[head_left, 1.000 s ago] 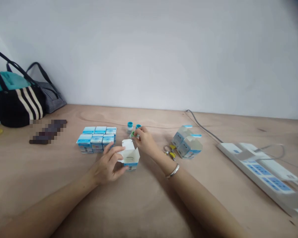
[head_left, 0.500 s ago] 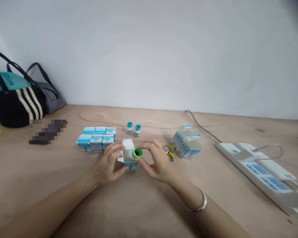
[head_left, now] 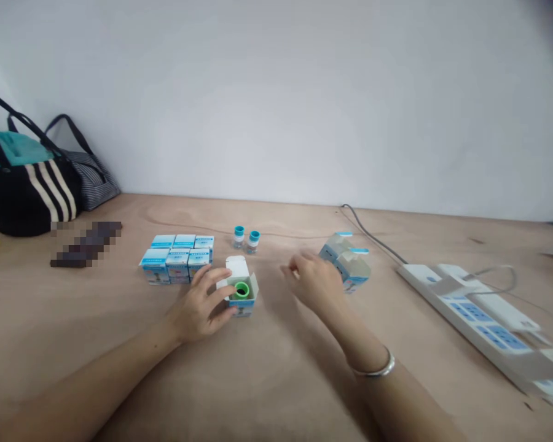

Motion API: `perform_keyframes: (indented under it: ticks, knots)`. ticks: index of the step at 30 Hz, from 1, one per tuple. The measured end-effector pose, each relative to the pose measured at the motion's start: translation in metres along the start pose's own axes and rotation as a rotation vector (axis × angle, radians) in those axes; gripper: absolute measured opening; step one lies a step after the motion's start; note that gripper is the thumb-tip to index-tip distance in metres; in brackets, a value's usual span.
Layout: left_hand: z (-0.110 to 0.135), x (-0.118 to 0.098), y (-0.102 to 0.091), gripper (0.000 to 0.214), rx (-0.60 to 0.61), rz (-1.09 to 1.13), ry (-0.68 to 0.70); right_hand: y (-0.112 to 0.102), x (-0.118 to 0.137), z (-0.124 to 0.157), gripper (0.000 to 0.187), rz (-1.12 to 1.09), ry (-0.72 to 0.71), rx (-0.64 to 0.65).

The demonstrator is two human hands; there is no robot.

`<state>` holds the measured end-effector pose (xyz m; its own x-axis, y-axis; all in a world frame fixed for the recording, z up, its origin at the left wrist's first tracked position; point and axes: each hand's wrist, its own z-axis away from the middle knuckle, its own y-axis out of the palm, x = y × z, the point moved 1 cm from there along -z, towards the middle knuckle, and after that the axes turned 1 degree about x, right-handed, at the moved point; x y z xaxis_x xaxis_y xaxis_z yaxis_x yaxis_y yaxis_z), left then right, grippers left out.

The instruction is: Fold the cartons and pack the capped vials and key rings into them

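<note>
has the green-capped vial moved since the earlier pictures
Yes: judged against the two blue-capped vials, the green-capped vial has moved away from them, toward the camera, and now sits inside the open box.

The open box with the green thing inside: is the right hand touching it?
Apart. The head view shows a strip of table between the right hand and the open box.

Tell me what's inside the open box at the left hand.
Inside the open box, a green ring-shaped top with a dark middle shows. Below it, the box's floor and anything else are covered by the top and the box's sides.
</note>
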<state>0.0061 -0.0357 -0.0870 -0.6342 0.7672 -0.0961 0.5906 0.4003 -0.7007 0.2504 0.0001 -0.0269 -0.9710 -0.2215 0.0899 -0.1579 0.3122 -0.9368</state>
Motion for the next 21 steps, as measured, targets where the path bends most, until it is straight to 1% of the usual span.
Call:
perform_keyframes:
  ticks: [1,3,5,7,11,13,15,17,18,19,21]
  knots:
    - [0.0,0.0,0.0,0.031,0.001,-0.001,-0.005,-0.001,-0.01,-0.002,0.022,0.113,0.116,0.096]
    - [0.001,0.0,0.0,0.03,0.0,0.001,-0.01,-0.003,-0.025,-0.004,0.021,0.215,0.216,0.261]
    - [0.001,0.0,0.001,0.03,0.0,0.005,-0.002,-0.002,-0.033,-0.004,0.022,0.234,0.222,0.353]
    - [0.001,0.0,0.001,0.03,0.002,0.007,0.007,0.0,-0.034,-0.003,0.02,0.231,0.207,0.407]
    - [0.001,0.001,0.001,0.026,0.016,0.001,0.003,0.003,-0.032,-0.003,0.01,0.193,0.171,0.466]
    - [0.001,0.001,0.001,0.025,0.02,0.002,-0.001,0.002,-0.032,-0.004,0.01,0.165,0.15,0.465]
    - [0.001,0.001,0.001,0.025,0.017,0.005,-0.004,0.0,-0.033,-0.005,0.014,0.148,0.136,0.46]
    - [0.001,0.002,0.002,0.025,0.013,0.007,-0.006,-0.003,-0.031,-0.007,0.019,0.069,0.107,0.405]
    - [0.001,0.002,0.002,0.026,0.013,0.007,-0.004,-0.004,-0.027,-0.007,0.02,-0.04,0.075,0.334]
    - [0.001,0.002,0.002,0.026,0.012,0.006,-0.001,-0.005,-0.023,-0.007,0.021,-0.198,0.032,0.237]
    - [0.001,0.002,0.002,0.026,0.012,0.005,0.01,-0.005,-0.009,-0.004,0.021,-0.585,-0.078,0.014]
